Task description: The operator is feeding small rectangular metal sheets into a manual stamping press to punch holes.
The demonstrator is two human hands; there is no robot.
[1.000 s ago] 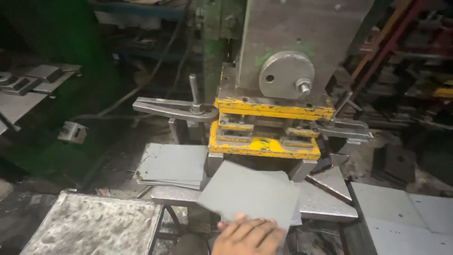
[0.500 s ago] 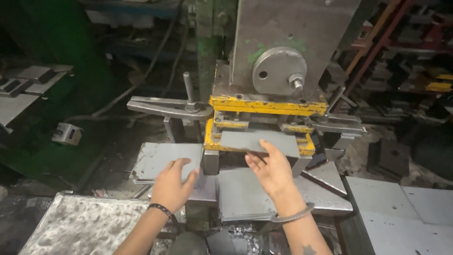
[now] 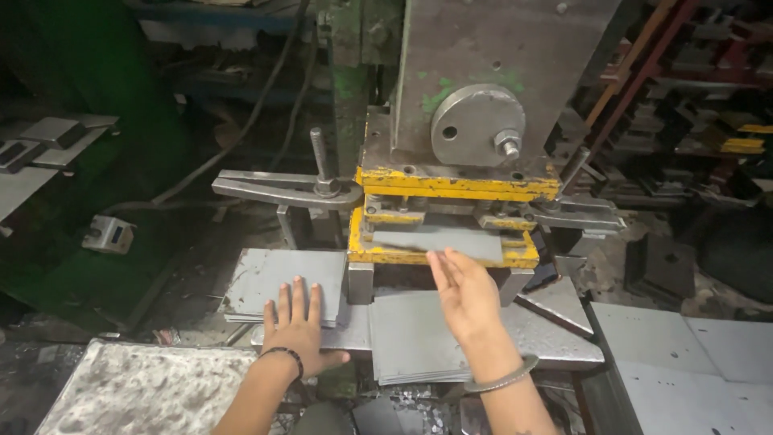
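A grey metal sheet (image 3: 439,240) lies in the yellow die (image 3: 444,256) of a press. My right hand (image 3: 465,292) hovers flat just in front of it, fingers straight and pointing at the sheet's near edge, holding nothing. My left hand (image 3: 298,326) rests palm down, fingers spread, on the near edge of a stack of grey sheets (image 3: 278,278) left of the die. A second stack of sheets (image 3: 411,338) lies under my right wrist, which wears a metal bangle. A dark band is on my left wrist.
The press body (image 3: 483,80) with a round steel disc (image 3: 475,125) rises above the die. A clamp arm with a bolt (image 3: 290,187) reaches in from the left. More sheets (image 3: 676,354) lie at right, a mottled plate (image 3: 145,387) at bottom left.
My right hand has let go of the sheet in the die and drawn back slightly. My left hand slid left onto the left stack. One second ago only one hand held a sheet.
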